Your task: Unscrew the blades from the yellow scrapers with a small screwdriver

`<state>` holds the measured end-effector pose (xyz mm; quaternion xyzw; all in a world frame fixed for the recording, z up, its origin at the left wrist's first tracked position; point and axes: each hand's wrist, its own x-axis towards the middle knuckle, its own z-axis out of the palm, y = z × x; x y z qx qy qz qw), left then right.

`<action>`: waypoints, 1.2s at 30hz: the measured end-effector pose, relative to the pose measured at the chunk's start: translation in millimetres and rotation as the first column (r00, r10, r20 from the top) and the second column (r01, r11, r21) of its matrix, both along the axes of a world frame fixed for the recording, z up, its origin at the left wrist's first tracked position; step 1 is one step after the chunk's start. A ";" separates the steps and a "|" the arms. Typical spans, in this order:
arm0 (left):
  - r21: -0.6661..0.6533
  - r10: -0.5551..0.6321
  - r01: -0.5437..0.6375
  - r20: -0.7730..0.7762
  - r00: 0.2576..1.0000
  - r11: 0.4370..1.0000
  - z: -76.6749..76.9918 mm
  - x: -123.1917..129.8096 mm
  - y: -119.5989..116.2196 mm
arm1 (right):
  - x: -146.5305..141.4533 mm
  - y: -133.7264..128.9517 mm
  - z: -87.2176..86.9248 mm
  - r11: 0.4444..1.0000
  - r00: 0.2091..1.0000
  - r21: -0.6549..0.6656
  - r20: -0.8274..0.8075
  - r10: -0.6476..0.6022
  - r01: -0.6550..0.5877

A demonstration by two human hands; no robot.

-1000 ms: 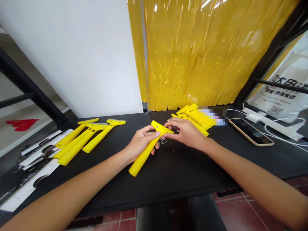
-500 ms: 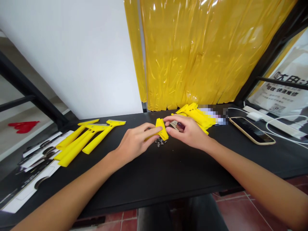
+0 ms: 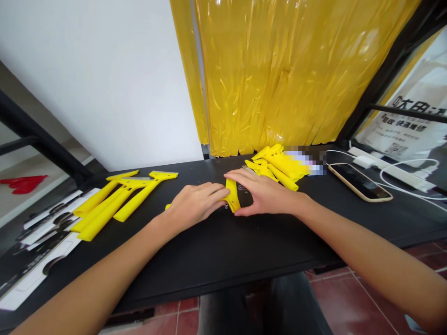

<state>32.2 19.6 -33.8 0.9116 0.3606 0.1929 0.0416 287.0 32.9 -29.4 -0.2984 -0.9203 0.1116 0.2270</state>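
My left hand [image 3: 195,202] is closed around the handle of a yellow scraper [image 3: 233,196], whose butt end pokes out by my wrist. At the scraper's wide head, my right hand [image 3: 270,191] pinches both ends, fingers on the far end and thumb on the near one. The black tabletop shows through the gap between that thumb and fingers. Small metal screws [image 3: 241,188] lie on the table by the scraper head, partly covered by my hands. Whether a blade sits in this head cannot be made out.
Several yellow scrapers [image 3: 134,197] lie at left, partly over white-and-black packages [image 3: 59,253]. Behind my right hand is a pile of yellow scraper parts [image 3: 284,170]. A phone [image 3: 359,182], white cables and a power strip [image 3: 394,170] occupy the right. A yellow strip curtain [image 3: 279,83] hangs behind.
My right hand has gone from holding metal pieces beside the scraper to spanning its head. The scraper head has turned more upright. The view has shifted slightly.
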 end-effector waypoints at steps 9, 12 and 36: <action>-0.027 -0.008 0.009 0.016 1.000 1.000 1.3 0.4 0.7 | -0.7 3.3 -5.9 0.997 0.995 -0.020 -0.061 -0.081 0.080; -0.055 -0.035 0.037 0.033 0.999 0.998 1.8 0.9 0.5 | -0.7 4.8 -7.3 0.996 0.991 -0.034 -0.095 -0.090 0.087; 0.236 0.014 0.016 -0.124 0.992 0.972 -6.2 -3.7 3.8 | 64.3 55.6 1.2 0.816 0.744 0.289 0.338 -0.576 0.500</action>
